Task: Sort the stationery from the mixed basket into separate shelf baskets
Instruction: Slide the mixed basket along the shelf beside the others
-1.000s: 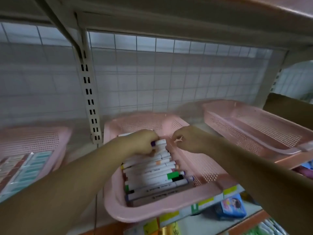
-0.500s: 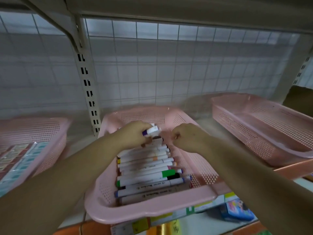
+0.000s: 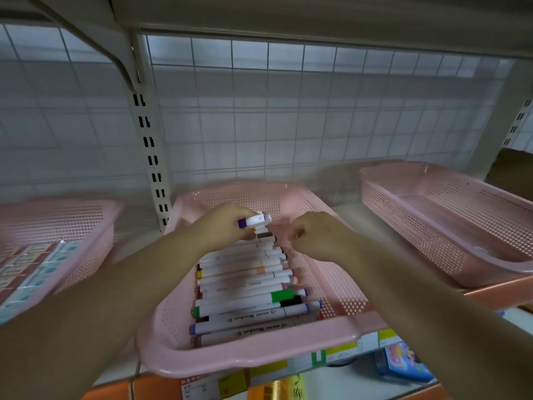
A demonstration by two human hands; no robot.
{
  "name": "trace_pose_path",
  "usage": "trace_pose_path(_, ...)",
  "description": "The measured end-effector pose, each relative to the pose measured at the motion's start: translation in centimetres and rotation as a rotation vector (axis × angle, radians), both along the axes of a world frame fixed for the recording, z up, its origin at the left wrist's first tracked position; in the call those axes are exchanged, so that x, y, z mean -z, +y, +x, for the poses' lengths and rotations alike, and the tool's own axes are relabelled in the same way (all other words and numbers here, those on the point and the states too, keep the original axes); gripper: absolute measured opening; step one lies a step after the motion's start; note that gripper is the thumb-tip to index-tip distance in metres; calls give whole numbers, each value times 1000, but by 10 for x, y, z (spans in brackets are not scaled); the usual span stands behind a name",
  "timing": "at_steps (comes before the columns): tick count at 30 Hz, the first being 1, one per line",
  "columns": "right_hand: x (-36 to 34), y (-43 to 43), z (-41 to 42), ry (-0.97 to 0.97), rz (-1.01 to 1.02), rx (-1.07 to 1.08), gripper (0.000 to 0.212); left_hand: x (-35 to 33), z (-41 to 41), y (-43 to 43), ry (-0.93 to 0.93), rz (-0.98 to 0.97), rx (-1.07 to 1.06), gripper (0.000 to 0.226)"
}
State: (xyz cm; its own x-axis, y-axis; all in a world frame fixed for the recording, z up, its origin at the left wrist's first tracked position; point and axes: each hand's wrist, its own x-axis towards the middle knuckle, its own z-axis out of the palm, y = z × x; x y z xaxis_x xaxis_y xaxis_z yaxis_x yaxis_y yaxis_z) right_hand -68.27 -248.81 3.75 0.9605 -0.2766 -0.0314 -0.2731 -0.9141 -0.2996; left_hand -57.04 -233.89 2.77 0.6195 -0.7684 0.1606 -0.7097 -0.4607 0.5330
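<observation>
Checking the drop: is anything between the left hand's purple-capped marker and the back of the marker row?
Nothing visible. The left hand holds the marker above the far end of the marker row; the right hand sits beside it.

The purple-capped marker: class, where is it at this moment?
Head view, centre: the left hand holds the purple-capped marker over the far end of the marker row in the middle pink basket, beside the right hand.

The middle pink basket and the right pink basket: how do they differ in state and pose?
The middle basket holds a row of markers; the right basket shows nothing inside. The left hand, gripping a purple-capped marker, and the right hand are over the middle basket, neither over the right basket. Both are pink perforated plastic.
</observation>
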Motion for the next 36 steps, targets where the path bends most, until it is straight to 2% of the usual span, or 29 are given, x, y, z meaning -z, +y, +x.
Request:
trace_pose_path(5,1,-1,1,-5,16,2,26,-2,-1,0,13,-9,20,11)
trace_pose_path(13,-1,-1,-2,-12,25,-16,26,-9,9,-1,47,-104,-129,5)
trace_pose_path(16,0,-1,-2,-12,30,-22,26,-12,13,-8,80,108,-95,18)
trace_pose_path(19,0,-1,-2,-23,30,-27,26,-8,12,-17,-32,353,-85,19)
trace_pose_path(25,-2,-1,-5,-15,32,-42,27,-16,32,-28,-106,403,-173,5)
trace_pose_path(27,-2,-1,-5,-10,21,-43,27,-16,36,-33,-150,402,-188,11)
trace_pose_path(29,-1,-1,-5,-6,19,-40,26,-14,39,-35,-142,408,-190,8)
trace_pose_path(33,-1,-1,-4,0,4,-39,26,-4,40,-30,-127,506,-179,51)
trace_pose_path(36,-1,-2,-4,-4,32,-34,25,-9,38,-24,-53,495,-153,63)
